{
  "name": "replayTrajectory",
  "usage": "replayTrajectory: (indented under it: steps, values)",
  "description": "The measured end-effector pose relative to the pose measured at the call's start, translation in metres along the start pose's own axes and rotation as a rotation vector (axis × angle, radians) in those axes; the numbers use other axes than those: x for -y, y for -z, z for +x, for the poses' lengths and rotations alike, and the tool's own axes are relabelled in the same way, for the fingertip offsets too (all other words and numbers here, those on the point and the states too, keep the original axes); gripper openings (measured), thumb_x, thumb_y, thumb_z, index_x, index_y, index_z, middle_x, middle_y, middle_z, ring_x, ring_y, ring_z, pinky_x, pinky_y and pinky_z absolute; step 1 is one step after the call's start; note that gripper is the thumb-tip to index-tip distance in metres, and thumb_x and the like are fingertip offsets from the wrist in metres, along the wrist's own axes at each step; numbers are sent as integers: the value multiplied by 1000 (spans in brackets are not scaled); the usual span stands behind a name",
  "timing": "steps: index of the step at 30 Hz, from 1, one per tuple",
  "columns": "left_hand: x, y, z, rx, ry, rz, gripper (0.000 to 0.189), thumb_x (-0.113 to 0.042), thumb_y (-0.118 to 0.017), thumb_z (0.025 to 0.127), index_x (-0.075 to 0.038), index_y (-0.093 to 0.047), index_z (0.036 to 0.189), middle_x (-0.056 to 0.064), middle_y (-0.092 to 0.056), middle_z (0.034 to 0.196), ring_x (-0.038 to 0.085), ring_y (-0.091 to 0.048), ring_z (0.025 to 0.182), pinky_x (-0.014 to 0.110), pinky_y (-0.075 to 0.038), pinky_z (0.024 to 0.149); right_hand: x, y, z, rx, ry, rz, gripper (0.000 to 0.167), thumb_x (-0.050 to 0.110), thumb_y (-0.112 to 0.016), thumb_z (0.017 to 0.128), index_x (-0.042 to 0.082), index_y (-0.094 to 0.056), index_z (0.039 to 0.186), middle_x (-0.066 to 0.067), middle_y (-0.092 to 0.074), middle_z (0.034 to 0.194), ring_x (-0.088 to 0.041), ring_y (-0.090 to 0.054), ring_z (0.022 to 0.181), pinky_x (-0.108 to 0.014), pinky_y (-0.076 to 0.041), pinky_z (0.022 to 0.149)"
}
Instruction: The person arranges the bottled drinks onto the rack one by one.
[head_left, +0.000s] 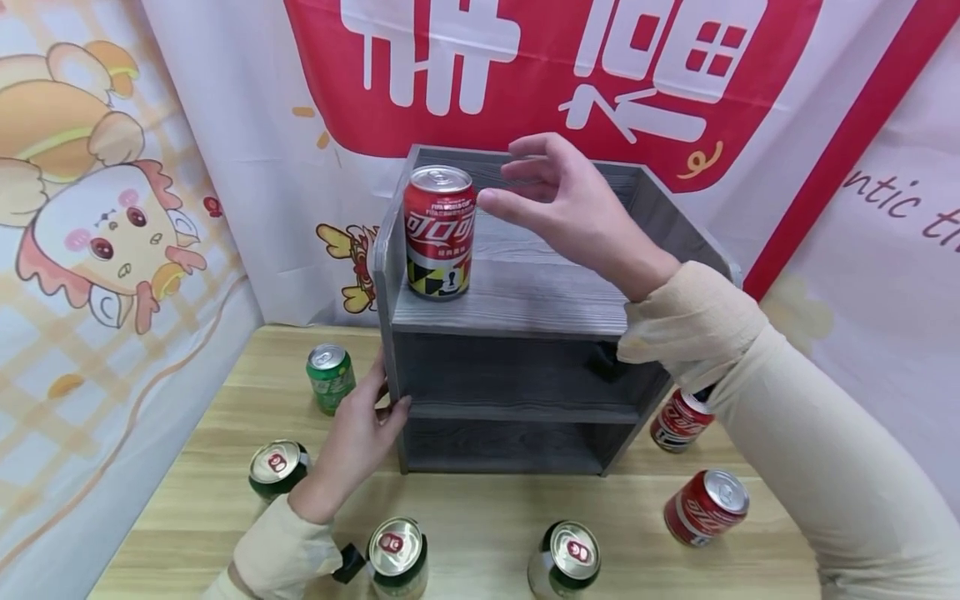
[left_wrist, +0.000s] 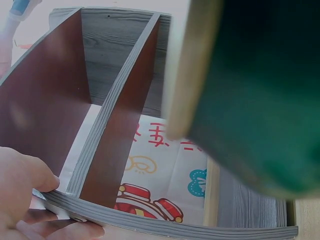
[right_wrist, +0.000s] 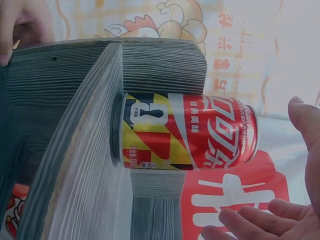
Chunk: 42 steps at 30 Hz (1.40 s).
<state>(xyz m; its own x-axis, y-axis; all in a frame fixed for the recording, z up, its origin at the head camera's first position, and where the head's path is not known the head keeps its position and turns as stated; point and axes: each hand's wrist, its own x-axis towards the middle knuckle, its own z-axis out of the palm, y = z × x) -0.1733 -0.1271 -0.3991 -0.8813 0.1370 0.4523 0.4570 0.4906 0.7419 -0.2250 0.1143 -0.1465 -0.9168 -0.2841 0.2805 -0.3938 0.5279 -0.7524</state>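
A red Coca-Cola can [head_left: 440, 242] stands upright on the top board of a grey wooden shelf unit [head_left: 517, 321], by its left side panel. My right hand [head_left: 566, 208] hovers just right of the can, thumb and fingers spread. The right wrist view shows a gap between the can [right_wrist: 185, 130] and this hand [right_wrist: 295, 220]. Lower down, my left hand [head_left: 360, 433] grips the front edge of the unit's left panel. In the left wrist view, the thumb of this hand [left_wrist: 22, 192] lies inside the panel and its fingers outside.
A green can [head_left: 331, 382] and a dark can [head_left: 277, 468] stand left of the unit. Two gold-topped cans, one left [head_left: 397, 554] and one right [head_left: 566, 558], are in front. Red cans, one near [head_left: 705, 508] and one farther [head_left: 678, 421], stand right. Printed cloth hangs behind.
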Motion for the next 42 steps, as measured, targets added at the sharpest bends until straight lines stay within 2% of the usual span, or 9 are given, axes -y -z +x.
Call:
replayTrajectory:
  steps: [3,19,24,29,34,42]
  values:
    - [0,0,1,2,-6,1,81,-1,-61,93,-23,-19,158,16,-46,150,37,-57,125,37,-62,81,-1,5,-4,-14,6,4,67,40,-74,86,19,-42,141,-3,-53,142,-16,-55,129,-40,-51,107]
    - [-2,3,0,15,34,6,80,-3,-60,94,-25,-17,158,14,-41,154,38,-54,128,39,-62,83,-15,25,-25,-40,26,-38,61,37,-72,88,19,-43,139,-2,-57,139,-17,-57,127,-42,-53,105]
    - [-1,3,0,10,37,-6,78,-2,-60,94,-19,-19,158,17,-42,153,38,-54,128,39,-62,83,-20,29,-32,-48,38,-61,62,38,-72,87,20,-44,139,0,-57,139,-16,-58,125,-36,-55,102]
    - [-1,2,0,3,28,0,77,0,-60,93,-15,-21,157,18,-44,150,39,-56,126,40,-62,83,-23,37,-41,-43,43,-41,57,33,-71,89,21,-45,139,-1,-57,139,-17,-58,124,-25,-57,97]
    - [-2,1,0,7,30,8,76,-1,-60,93,-15,-21,157,16,-43,152,39,-55,127,38,-62,82,-26,45,-51,-47,51,-48,55,29,-69,91,21,-44,140,-3,-57,139,-17,-59,123,-15,-55,93]
    - [-2,1,-1,13,47,9,77,-2,-60,94,-19,-20,158,14,-40,154,38,-54,128,38,-62,83,-36,53,-65,-52,40,-54,53,28,-67,93,22,-44,140,-2,-57,138,-16,-60,122,-12,-54,92]
